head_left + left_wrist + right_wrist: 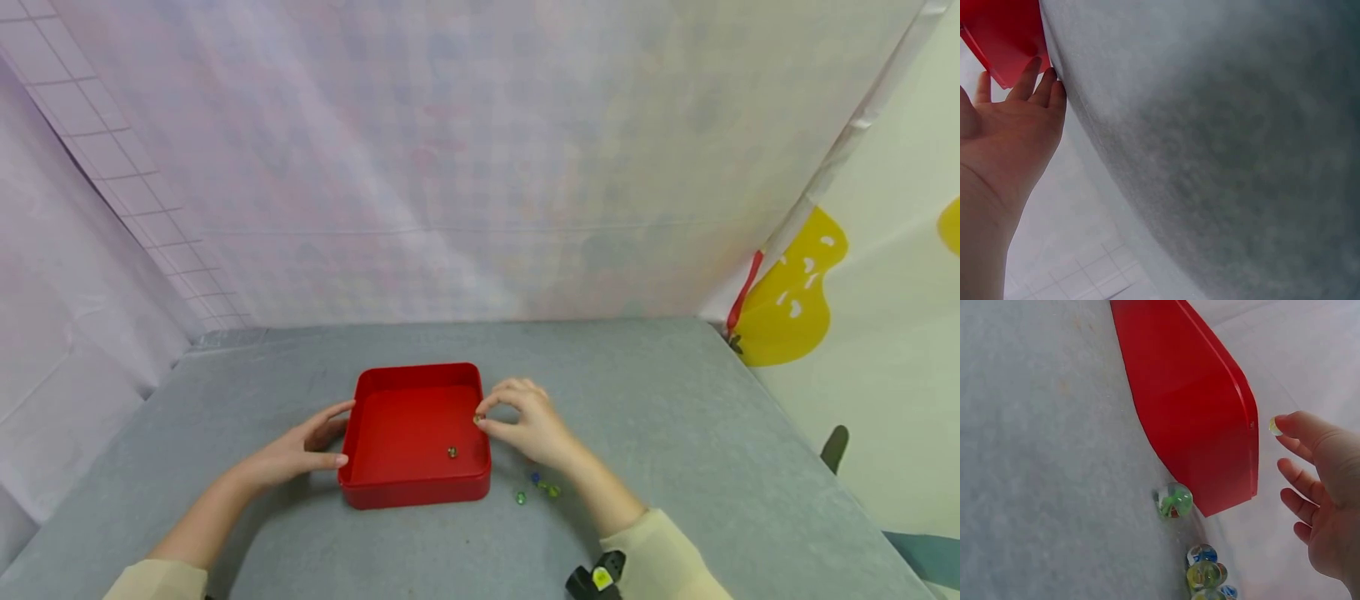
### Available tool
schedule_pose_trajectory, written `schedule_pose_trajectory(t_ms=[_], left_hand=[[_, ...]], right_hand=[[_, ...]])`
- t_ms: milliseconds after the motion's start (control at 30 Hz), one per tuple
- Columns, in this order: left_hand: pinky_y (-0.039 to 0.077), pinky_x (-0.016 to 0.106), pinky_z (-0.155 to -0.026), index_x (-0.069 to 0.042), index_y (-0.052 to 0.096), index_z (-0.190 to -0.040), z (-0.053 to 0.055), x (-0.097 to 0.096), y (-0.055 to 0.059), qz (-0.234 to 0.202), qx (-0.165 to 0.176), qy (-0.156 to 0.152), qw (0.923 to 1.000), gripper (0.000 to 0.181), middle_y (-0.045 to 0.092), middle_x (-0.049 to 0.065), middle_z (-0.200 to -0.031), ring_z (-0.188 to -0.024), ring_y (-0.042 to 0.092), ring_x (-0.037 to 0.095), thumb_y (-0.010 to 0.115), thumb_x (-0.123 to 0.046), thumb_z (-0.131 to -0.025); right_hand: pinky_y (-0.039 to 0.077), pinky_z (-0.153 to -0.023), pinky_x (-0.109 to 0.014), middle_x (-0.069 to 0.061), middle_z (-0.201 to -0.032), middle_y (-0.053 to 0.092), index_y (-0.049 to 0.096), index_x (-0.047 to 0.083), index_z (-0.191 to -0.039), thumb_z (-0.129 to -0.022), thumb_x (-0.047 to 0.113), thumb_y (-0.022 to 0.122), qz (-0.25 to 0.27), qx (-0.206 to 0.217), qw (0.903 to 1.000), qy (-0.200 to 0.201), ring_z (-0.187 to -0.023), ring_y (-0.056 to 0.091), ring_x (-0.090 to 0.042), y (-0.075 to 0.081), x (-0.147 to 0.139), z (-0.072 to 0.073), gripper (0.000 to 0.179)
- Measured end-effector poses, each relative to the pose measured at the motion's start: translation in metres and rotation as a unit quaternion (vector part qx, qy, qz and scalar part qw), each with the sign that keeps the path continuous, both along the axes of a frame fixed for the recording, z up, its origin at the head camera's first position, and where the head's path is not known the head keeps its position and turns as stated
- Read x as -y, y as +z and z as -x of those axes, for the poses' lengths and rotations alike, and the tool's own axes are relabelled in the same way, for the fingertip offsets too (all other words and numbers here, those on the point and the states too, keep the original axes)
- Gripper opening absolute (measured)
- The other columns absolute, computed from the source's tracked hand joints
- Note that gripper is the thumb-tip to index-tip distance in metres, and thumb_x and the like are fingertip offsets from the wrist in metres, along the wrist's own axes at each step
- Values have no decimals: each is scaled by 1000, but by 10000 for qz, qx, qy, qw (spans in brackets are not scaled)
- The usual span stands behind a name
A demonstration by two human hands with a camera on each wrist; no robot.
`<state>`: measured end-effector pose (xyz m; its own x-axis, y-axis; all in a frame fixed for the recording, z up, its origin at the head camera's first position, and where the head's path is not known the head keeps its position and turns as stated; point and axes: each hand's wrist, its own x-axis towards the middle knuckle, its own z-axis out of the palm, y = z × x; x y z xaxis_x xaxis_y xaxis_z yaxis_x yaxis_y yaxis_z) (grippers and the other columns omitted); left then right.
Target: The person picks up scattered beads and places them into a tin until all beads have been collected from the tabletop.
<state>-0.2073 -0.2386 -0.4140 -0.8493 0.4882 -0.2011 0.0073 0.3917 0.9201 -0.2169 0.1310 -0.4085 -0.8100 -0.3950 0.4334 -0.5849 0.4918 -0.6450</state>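
A shallow red box [405, 421] with an uncovered top stands on the grey table. My left hand [300, 446] rests against its left wall, fingers and thumb extended; the left wrist view shows the fingertips at the red side. Between thumb and index finger, my right hand [532, 427] pinches a small glass marble [1274, 427] at the box's right rim. One marble [452, 452] lies on the box floor, toward the front right. Outside the box, below my right hand, are a green marble [1175, 500] and a cluster of several more marbles [1204, 574].
Grey cloth-like covering [360, 550] spreads over the table around the box. Pale patterned sheeting [480, 167] hangs behind it, and more sheeting hangs at both sides. A black device [596, 577] sits at my right sleeve.
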Motion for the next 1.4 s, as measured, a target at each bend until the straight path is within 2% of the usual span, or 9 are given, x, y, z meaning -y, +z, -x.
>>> schedule_pose_trajectory(t_ms=[633,1000,1400], left_hand=[[25,62,-103,-13,19,-153,0,0,1,11,-24,-39,10000,79,22,24,-153,-140,18,42,66,-21,-91],[24,61,-104,-12,18,-153,0,1,0,-39,-110,-132,9998,78,22,24,-153,-140,18,41,65,-19,-92],[26,61,-104,-12,18,-153,0,1,1,-49,-55,-103,9999,78,22,24,-153,-140,18,41,65,-19,-91]], right_hand=[[30,-95,-49,11,-97,60,71,24,-90,-83,18,77,-214,126,9997,29,-99,49,-15,-7,8,4,11],[32,-93,-48,9,-96,60,70,23,-89,-81,18,78,-385,-125,9991,85,-98,50,-16,-7,12,7,12],[31,-95,-48,8,-97,60,70,23,-89,-82,20,77,-732,-57,9973,22,-101,50,-17,-4,19,15,10]])
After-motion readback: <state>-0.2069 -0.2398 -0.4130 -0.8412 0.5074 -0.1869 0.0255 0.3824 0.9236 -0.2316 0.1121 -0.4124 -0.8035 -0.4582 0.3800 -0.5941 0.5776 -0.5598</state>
